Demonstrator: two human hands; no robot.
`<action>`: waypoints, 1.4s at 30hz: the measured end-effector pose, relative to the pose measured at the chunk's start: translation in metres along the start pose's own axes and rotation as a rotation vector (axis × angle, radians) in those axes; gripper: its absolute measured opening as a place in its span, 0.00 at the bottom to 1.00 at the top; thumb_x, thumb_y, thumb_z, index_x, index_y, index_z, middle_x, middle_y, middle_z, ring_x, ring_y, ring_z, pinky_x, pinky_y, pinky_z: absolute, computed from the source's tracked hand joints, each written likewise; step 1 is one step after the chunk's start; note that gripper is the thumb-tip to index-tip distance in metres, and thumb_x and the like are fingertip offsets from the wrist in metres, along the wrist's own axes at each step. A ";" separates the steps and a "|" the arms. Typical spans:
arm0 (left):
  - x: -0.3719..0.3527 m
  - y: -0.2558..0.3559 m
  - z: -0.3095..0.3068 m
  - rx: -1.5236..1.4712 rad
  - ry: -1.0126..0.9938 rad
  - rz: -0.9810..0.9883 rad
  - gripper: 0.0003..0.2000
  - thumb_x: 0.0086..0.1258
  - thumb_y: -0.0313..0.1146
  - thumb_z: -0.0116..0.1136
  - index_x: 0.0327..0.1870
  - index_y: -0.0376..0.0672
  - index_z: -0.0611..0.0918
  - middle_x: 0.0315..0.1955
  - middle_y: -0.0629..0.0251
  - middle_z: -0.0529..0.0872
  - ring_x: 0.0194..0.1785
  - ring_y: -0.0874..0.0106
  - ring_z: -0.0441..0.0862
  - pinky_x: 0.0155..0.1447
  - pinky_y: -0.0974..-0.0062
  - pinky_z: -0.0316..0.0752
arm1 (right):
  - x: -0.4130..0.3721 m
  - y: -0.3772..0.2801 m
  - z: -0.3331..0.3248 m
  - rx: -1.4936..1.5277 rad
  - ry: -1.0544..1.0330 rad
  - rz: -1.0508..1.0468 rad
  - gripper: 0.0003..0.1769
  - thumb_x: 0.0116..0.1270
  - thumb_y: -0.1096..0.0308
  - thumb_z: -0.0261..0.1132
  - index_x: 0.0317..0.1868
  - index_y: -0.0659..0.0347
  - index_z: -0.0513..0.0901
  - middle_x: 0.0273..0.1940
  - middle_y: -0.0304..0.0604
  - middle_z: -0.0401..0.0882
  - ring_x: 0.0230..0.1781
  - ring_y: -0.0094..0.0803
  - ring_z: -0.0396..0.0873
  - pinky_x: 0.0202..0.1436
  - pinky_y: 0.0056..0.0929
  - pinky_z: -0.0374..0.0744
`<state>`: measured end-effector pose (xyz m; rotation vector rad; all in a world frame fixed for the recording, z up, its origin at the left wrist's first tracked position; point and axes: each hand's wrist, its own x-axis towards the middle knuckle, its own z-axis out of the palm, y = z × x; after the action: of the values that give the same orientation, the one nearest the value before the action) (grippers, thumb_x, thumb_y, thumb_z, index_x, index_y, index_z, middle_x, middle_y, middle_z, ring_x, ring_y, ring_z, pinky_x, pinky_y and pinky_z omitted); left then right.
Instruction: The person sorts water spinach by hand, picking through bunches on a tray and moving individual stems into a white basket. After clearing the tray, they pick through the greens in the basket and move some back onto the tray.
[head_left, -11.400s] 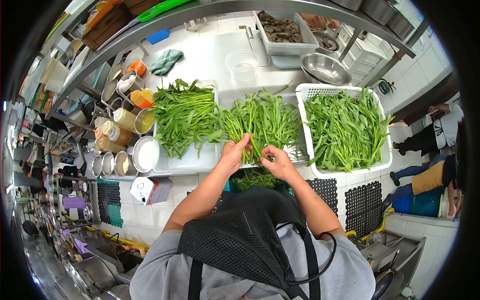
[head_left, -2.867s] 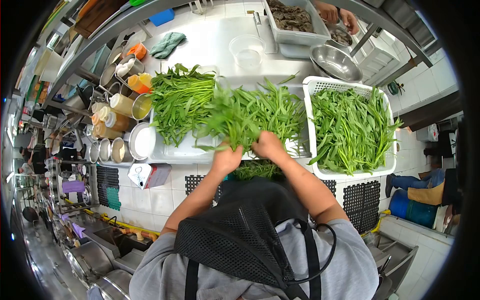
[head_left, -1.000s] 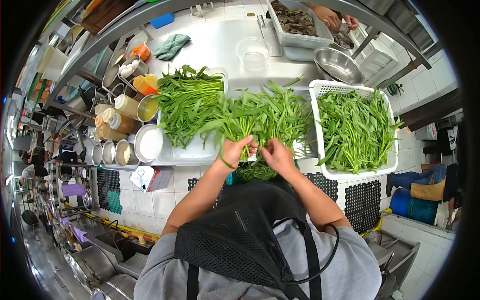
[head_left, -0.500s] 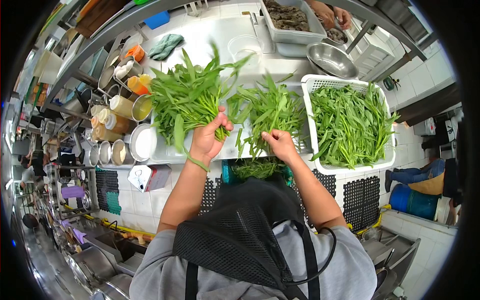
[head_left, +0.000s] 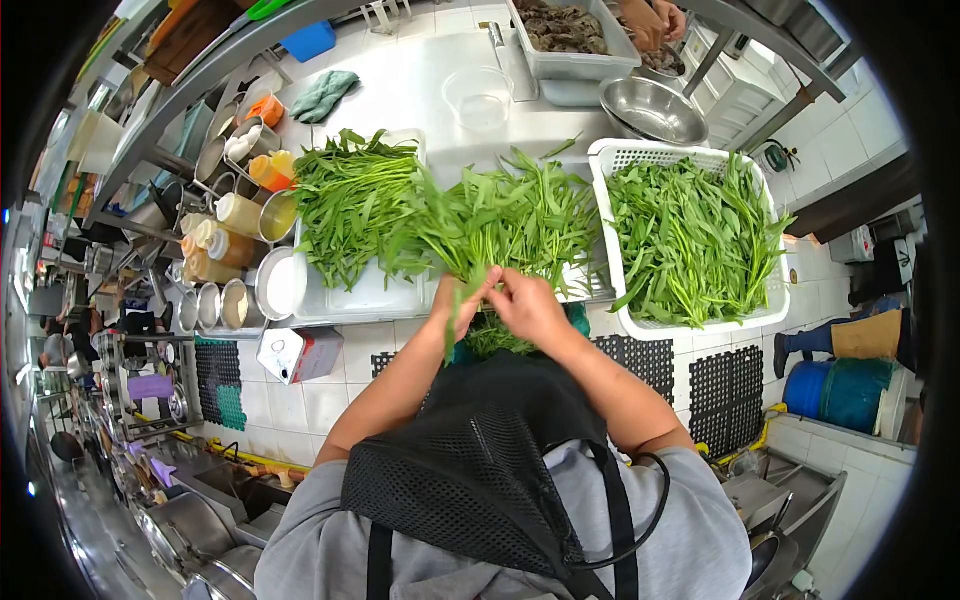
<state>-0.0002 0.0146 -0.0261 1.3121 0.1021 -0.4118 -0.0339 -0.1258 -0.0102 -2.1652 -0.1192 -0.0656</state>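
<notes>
The water spinach bunch is held left of the white perforated basket, long axis fore-and-aft, leaf tips forward, angled away from the basket. Left hand: closed around the stems. Right hand: fingers bunched against the left; grip cannot be determined.

Wearing a soft grey top with loose short sleeves, and over it a black mesh panel, roughly triangular and finely perforated. Also sporting smooth black cloth just beyond the mesh panel, plus flat black straps below its left part and along its right side. Trailing a thin black cable, looped right of the panel and curving back towards its lower right corner.
</notes>
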 end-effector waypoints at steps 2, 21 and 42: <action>0.008 -0.002 -0.015 -0.054 -0.008 -0.062 0.13 0.65 0.30 0.63 0.48 0.37 0.78 0.38 0.64 0.82 0.36 0.72 0.80 0.38 0.72 0.76 | -0.003 -0.003 0.003 -0.087 -0.053 -0.018 0.17 0.64 0.56 0.66 0.33 0.64 0.79 0.22 0.54 0.80 0.23 0.54 0.78 0.27 0.43 0.75; -0.012 0.039 -0.075 -0.786 -0.320 -0.144 0.04 0.72 0.32 0.54 0.42 0.43 0.76 0.26 0.71 0.74 0.28 0.76 0.69 0.42 0.75 0.67 | 0.063 0.046 0.003 -0.175 0.075 0.327 0.17 0.55 0.59 0.65 0.31 0.69 0.79 0.29 0.59 0.82 0.32 0.53 0.82 0.39 0.45 0.79; 0.041 0.025 -0.007 -0.649 -0.124 -0.181 0.08 0.71 0.35 0.59 0.43 0.41 0.78 0.35 0.65 0.82 0.38 0.72 0.79 0.43 0.71 0.75 | 0.008 0.004 -0.040 0.780 -0.291 0.195 0.16 0.75 0.69 0.52 0.59 0.59 0.62 0.31 0.41 0.81 0.21 0.19 0.71 0.27 0.19 0.72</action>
<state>0.0478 0.0162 -0.0177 0.6383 0.2308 -0.5565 -0.0254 -0.1605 0.0093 -1.3847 -0.0802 0.3552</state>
